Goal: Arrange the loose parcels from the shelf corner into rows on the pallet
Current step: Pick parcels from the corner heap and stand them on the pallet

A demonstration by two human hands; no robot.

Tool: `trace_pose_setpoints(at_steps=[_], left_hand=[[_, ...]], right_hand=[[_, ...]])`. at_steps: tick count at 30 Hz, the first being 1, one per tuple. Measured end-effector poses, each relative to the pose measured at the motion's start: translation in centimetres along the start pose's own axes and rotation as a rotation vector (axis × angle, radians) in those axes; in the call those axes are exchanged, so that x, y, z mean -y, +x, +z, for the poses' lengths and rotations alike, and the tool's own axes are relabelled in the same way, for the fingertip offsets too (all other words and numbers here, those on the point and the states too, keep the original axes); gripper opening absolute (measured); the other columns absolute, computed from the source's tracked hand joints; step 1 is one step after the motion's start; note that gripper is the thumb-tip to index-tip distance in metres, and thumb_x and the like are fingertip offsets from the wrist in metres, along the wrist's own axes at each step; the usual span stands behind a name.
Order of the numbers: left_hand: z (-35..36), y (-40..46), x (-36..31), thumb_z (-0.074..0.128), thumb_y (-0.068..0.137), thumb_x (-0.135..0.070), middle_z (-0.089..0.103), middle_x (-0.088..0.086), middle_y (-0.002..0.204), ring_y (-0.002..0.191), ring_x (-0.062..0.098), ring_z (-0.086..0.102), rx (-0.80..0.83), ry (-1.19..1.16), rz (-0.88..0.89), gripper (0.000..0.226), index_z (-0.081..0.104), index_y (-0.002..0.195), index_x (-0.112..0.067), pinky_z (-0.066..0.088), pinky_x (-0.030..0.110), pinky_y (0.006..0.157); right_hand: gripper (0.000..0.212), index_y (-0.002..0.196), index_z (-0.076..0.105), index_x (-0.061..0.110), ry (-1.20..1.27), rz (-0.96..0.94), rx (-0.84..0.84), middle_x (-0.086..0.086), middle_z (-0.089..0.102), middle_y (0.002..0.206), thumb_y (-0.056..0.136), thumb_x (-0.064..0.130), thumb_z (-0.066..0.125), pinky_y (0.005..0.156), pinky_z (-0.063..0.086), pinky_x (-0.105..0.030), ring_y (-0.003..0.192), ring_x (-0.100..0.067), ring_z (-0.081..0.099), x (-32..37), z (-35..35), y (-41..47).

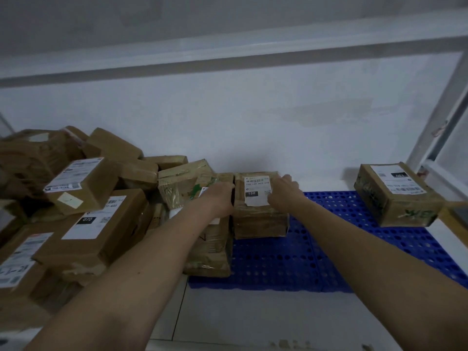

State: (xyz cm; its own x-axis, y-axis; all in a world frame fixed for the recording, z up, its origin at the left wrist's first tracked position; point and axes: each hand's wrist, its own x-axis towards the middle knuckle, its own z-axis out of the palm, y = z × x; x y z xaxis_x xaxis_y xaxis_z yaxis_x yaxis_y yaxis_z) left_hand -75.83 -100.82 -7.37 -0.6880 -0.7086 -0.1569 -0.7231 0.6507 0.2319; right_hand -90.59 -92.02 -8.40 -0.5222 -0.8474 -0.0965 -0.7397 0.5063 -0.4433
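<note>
A brown taped parcel with a white label marked 15H stands on the blue perforated pallet, close to the back wall. My left hand grips its left edge, fingers curled into the gap beside a neighbouring parcel. My right hand holds its top right part, fingers curled over the far edge. Another labelled parcel sits alone at the pallet's right end. A loose heap of brown parcels fills the left corner.
A white wall stands right behind the pallet. A grey shelf beam runs overhead and a metal upright rises at the right. Pale floor tiles lie in front of the pallet.
</note>
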Motion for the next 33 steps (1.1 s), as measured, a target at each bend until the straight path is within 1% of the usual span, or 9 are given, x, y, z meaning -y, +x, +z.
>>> trace_pose_setpoints(at_steps=[3,5,7,12,16,19,23,29,33], left_hand=[[-1.4,-1.6,0.4,0.056,0.094,-0.025,0.060,0.006,0.122,0.101,0.017,0.056,-0.111,0.106,-0.049,0.032,0.056,0.123,-0.014,0.045,0.024,0.067],[-2.1,-3.3,0.9,0.055,0.093,-0.029,0.059,0.004,0.123,0.105,0.019,0.056,-0.164,0.151,-0.097,0.035,0.054,0.126,-0.018,0.045,0.027,0.072],[-2.5,-5.4,1.8,0.056,0.092,-0.031,0.060,0.004,0.121,0.106,0.022,0.057,-0.250,0.175,-0.144,0.035,0.056,0.124,-0.019,0.046,0.031,0.075],[-2.8,-11.7,4.3,0.054,0.093,-0.027,0.068,0.004,0.094,0.083,0.021,0.064,-0.368,0.191,-0.347,0.018,0.068,0.095,-0.017,0.055,0.033,0.073],[-3.5,-15.7,6.6,0.047,0.094,-0.025,0.067,0.008,0.101,0.092,0.027,0.063,-0.439,0.198,-0.457,0.023,0.067,0.102,-0.016,0.045,0.032,0.070],[-4.1,-18.0,8.3,0.045,0.095,-0.023,0.068,0.010,0.103,0.092,0.028,0.064,-0.479,0.210,-0.488,0.025,0.066,0.105,-0.014,0.046,0.032,0.069],[-4.6,-20.6,10.8,0.043,0.097,-0.025,0.067,0.011,0.104,0.094,0.029,0.064,-0.501,0.213,-0.527,0.026,0.063,0.108,-0.013,0.048,0.034,0.071],[-5.6,-25.3,16.7,0.050,0.094,-0.017,0.066,0.009,0.110,0.100,0.028,0.062,-0.489,0.185,-0.542,0.022,0.063,0.112,-0.018,0.051,0.037,0.080],[-6.7,-29.1,22.3,0.056,0.092,-0.012,0.060,0.011,0.119,0.105,0.028,0.060,-0.495,0.112,-0.581,0.025,0.064,0.116,-0.015,0.052,0.037,0.085]], right_hand=[[0.041,0.131,0.046,0.008,-0.084,-0.182,-0.002,-0.015,0.040,0.132,0.092,0.016,0.052,0.099,0.038,-0.044,0.122,-0.035,0.039,2.2,-0.8,-0.9],[0.034,0.126,0.052,0.009,-0.118,-0.293,0.009,-0.014,0.044,0.132,0.094,0.018,0.049,0.099,0.038,-0.043,0.123,-0.035,0.042,3.9,-0.9,-1.3],[0.024,0.111,0.059,0.005,-0.111,-0.393,0.039,-0.014,0.052,0.124,0.093,0.017,0.049,0.094,0.041,-0.038,0.118,-0.034,0.048,5.6,-0.5,-1.7],[0.029,0.114,0.060,0.000,-0.090,-0.617,0.121,-0.013,0.060,0.117,0.094,0.019,0.052,0.089,0.043,-0.035,0.109,-0.027,0.055,10.4,1.1,-4.4],[0.014,0.091,0.061,0.003,0.003,-0.704,0.199,-0.011,0.061,0.098,0.091,0.015,0.056,0.074,0.046,-0.033,0.091,-0.025,0.058,13.9,2.7,-6.5],[0.018,0.101,0.064,0.005,0.040,-0.709,0.217,-0.010,0.061,0.101,0.091,0.019,0.058,0.078,0.047,-0.034,0.093,-0.024,0.059,16.2,3.5,-8.2],[0.019,0.100,0.064,0.008,0.012,-0.745,0.219,-0.008,0.063,0.103,0.091,0.024,0.059,0.079,0.049,-0.032,0.093,-0.020,0.059,19.3,4.6,-10.0],[0.036,0.125,0.058,0.013,0.028,-0.774,0.204,-0.005,0.055,0.130,0.091,0.026,0.060,0.088,0.044,-0.026,0.114,-0.021,0.053,26.1,7.0,-13.3],[0.032,0.119,0.061,0.013,0.079,-0.810,0.222,-0.005,0.058,0.124,0.091,0.026,0.060,0.087,0.046,-0.028,0.109,-0.021,0.055,31.7,9.6,-16.0]])
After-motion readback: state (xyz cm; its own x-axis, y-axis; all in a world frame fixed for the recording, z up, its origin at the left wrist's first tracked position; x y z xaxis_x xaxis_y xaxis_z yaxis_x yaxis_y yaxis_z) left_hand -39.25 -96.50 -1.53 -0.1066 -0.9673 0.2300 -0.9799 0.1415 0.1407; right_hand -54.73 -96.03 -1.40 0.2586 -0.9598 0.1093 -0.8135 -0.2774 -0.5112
